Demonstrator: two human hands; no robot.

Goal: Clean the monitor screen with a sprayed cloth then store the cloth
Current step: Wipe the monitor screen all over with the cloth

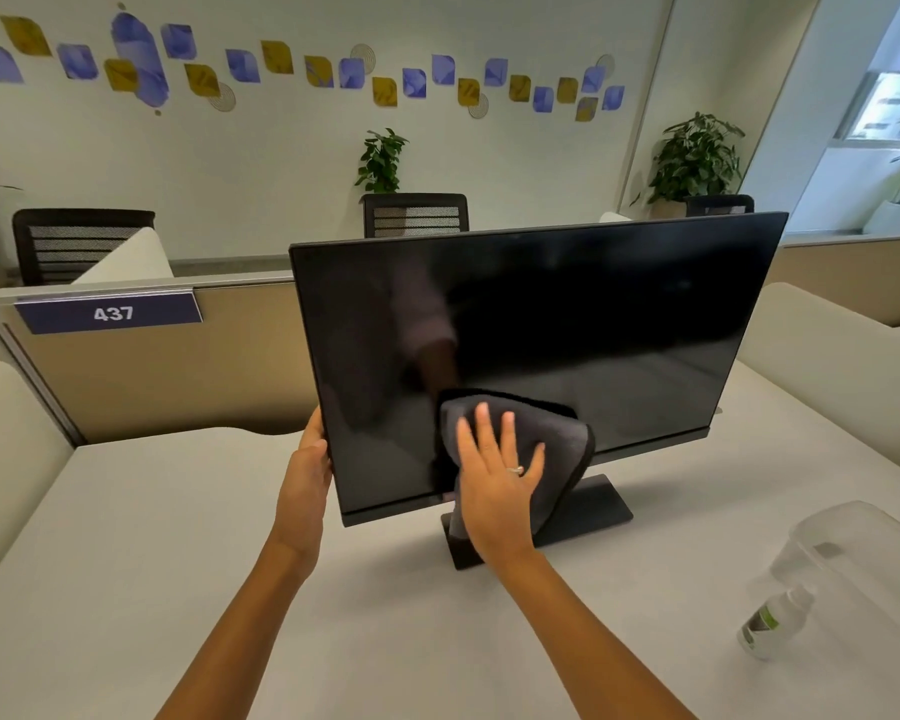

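A black monitor (567, 324) stands on a flat black base (588, 506) on the white desk (126, 563), its screen dark. My left hand (310, 459) grips the screen's lower left edge. My right hand (497, 475) lies flat with fingers spread on a grey cloth (557, 433), pressing it against the lower middle of the screen. The cloth hangs down over the bottom bezel towards the base.
A small spray bottle (772, 621) with a green and white label stands at the desk's right, beside a clear plastic box (863, 563). Beige partitions (178, 366) bearing a sign "437" enclose the desk. Office chairs and potted plants are beyond.
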